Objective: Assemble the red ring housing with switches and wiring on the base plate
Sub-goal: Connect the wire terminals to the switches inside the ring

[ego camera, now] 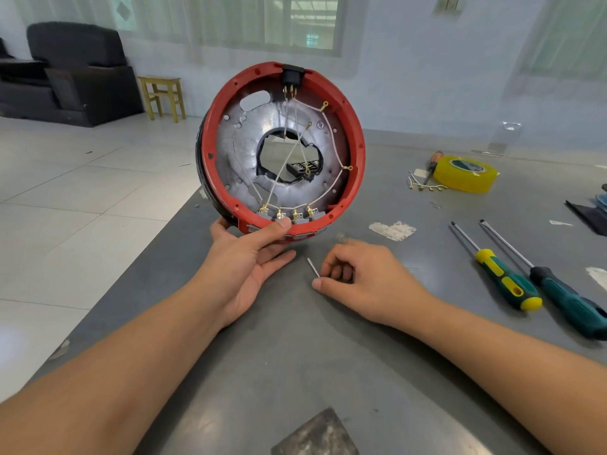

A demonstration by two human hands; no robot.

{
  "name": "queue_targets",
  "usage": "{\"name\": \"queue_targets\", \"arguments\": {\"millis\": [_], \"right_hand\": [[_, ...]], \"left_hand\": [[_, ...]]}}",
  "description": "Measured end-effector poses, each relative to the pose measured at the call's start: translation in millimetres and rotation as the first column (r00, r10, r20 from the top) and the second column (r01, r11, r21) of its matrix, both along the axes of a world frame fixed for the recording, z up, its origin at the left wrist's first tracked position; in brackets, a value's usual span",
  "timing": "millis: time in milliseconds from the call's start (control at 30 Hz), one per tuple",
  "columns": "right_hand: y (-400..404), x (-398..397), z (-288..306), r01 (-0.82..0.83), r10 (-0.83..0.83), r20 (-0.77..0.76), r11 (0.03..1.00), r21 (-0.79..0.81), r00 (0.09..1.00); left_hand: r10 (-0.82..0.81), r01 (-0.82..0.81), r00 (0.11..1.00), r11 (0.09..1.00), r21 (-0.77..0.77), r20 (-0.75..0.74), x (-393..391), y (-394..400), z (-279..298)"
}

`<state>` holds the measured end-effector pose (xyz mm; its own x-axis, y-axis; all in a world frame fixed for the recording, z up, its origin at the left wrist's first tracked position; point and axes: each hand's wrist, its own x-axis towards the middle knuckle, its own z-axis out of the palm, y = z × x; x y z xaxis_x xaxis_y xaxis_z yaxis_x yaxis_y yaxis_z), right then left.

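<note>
One red ring housing (356, 149); four grey switches (289, 217) in a row at its lower rim; one black socket (292, 73) at the top; three screwdrivers (502, 274) on the tabletop (328, 372); one yellow tape roll (464, 174); two hands (243, 261).

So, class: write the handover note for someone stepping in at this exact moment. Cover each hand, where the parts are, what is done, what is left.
Left hand holds the red ring housing upright by its lower rim, thumb beside the grey switches.
Right hand pinches a short white wire piece on the table.
Done: switches seated, white wires run inside the housing, black socket on top.
Left: loose ring terminals, spare leads by the yellow tape. Two screwdrivers lie on the right.
</note>
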<state>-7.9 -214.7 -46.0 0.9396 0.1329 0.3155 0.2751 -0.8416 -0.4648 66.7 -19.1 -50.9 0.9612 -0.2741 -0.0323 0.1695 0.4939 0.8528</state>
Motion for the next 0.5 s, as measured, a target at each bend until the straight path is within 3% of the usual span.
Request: {"name": "queue_targets", "arguments": {"millis": [233,367,500], "right_hand": [[1.5,-7.3,10.0,-0.019,0.034,0.051,0.964,-0.267,0.998],[5.1,-9.4,11.3,-0.060,0.124,0.075,0.823,-0.565,0.989],[0.9,-7.9,12.9,-0.111,0.208,0.059,0.715,-0.690,0.976]], "left_hand": [[-0.003,0.003,1.000,0.999,-0.038,0.003,-0.6,1.3,2.0],[-0.006,0.007,1.000,0.999,-0.045,0.004,-0.2,1.0,1.5],[-0.008,0.009,1.000,0.999,-0.045,0.005,1.3,1.0,0.6]]}}
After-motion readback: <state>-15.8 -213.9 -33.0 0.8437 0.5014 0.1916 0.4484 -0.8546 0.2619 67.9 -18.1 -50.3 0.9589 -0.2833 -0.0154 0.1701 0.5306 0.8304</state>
